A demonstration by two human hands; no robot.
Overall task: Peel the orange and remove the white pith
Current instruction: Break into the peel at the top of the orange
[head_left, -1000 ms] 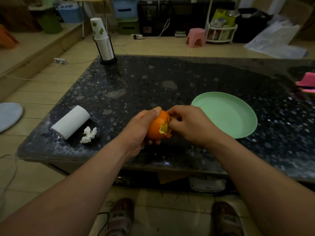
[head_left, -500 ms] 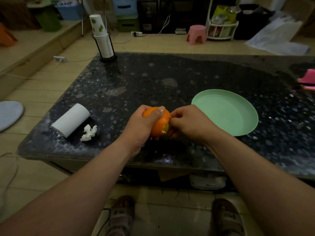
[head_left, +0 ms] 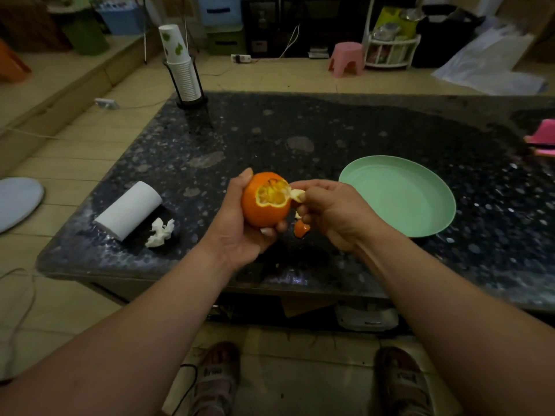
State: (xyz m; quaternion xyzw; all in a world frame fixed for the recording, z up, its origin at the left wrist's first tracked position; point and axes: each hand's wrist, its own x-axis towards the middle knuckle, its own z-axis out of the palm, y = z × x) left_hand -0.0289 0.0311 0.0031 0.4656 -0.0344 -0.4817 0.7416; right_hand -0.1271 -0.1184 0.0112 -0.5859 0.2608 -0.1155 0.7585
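Orange (head_left: 264, 202), round and glossy, is cupped at frame centre in the left hand (head_left: 240, 232), its ragged peeled opening facing upward; a peel strip (head_left: 297, 195) is pinched by the right hand (head_left: 330, 214).

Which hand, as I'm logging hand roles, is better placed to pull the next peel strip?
Right. The right hand pinches a peel piece beside the opened patch; the left hand cradles the orange.
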